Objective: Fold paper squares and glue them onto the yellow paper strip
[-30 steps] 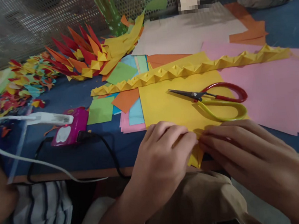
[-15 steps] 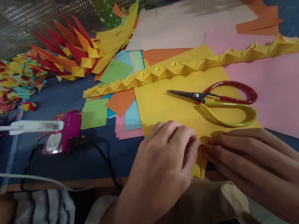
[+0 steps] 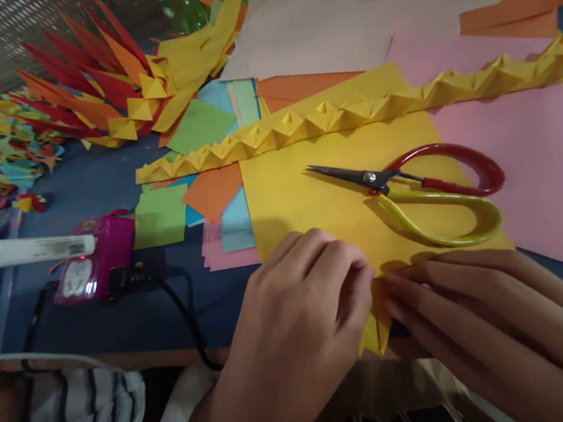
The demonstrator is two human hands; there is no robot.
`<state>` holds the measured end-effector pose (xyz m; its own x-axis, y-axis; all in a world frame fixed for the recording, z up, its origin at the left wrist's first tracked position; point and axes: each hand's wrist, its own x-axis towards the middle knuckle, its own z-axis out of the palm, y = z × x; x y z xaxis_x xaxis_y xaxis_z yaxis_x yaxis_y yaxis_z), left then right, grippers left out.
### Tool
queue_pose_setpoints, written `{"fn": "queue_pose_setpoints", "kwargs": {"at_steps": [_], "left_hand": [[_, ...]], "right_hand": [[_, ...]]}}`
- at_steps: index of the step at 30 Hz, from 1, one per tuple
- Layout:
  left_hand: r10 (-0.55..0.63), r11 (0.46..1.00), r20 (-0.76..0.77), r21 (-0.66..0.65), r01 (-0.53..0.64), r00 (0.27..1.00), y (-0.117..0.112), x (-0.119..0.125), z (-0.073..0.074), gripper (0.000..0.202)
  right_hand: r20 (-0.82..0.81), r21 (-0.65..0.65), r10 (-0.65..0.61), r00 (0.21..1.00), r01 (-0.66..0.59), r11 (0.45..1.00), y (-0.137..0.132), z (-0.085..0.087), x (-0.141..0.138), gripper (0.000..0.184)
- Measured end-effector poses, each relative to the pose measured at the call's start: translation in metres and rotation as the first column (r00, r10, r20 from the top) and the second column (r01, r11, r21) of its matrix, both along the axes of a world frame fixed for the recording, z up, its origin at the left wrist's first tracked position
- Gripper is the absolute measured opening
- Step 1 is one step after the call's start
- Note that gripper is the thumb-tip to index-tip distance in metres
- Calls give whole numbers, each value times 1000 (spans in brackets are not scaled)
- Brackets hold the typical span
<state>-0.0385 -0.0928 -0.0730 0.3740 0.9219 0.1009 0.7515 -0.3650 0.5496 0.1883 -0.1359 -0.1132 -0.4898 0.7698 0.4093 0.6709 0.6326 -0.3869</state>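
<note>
A small folded piece of yellow paper [image 3: 377, 330] is pinched between my two hands at the table's near edge, its pointed end hanging below them. My left hand [image 3: 304, 302] is closed on it from the left, fingers curled. From the right, my right hand [image 3: 478, 311] grips it with thumb and fingertips; most of the piece is hidden. Just beyond lies a yellow paper sheet [image 3: 285, 197]. Scissors [image 3: 371, 178] with one red and one yellow-green handle rest on that sheet. Behind them stretches a long yellow folded strip [image 3: 293, 126] with a row of raised points.
A magenta power adapter [image 3: 110, 256] with a white plug [image 3: 39, 250] and black cable sits at left. Red, orange and yellow folded paper [image 3: 112, 88] stands behind it. Pink sheets [image 3: 533, 164] lie at right. Someone in a striped shirt [image 3: 81, 413] sits at lower left.
The camera view has shifted slightly and come closer, so the table items appear displaced. My hands keep their grip on the folded yellow paper with almost no visible movement.
</note>
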Motion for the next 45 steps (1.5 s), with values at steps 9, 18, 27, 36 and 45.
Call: {"fn": "queue_pose_setpoints", "kwargs": {"at_steps": [9, 18, 27, 36, 45], "left_hand": [[6, 1000, 12, -20, -6, 1000, -2, -1, -1, 11], [-30, 999, -7, 23, 30, 1000, -7, -4, -1, 8], [-105, 964, -199, 219, 148, 974, -31, -16, -3, 26], [-159, 962, -40, 218, 163, 987, -19, -22, -8, 25], [-167, 983, -148, 48, 175, 975, -7, -25, 7, 20]], "right_hand": [[33, -2, 3, 999, -3, 1000, -1, -5, 0, 32], [26, -11, 64, 998, -64, 998, 6, -1, 0, 26], [21, 113, 48, 999, -50, 992, 15, -4, -11, 18], [59, 147, 0, 998, -9, 989, 13, 3, -16, 17], [221, 142, -14, 975, -18, 990, 12, 16, -21, 18]]}}
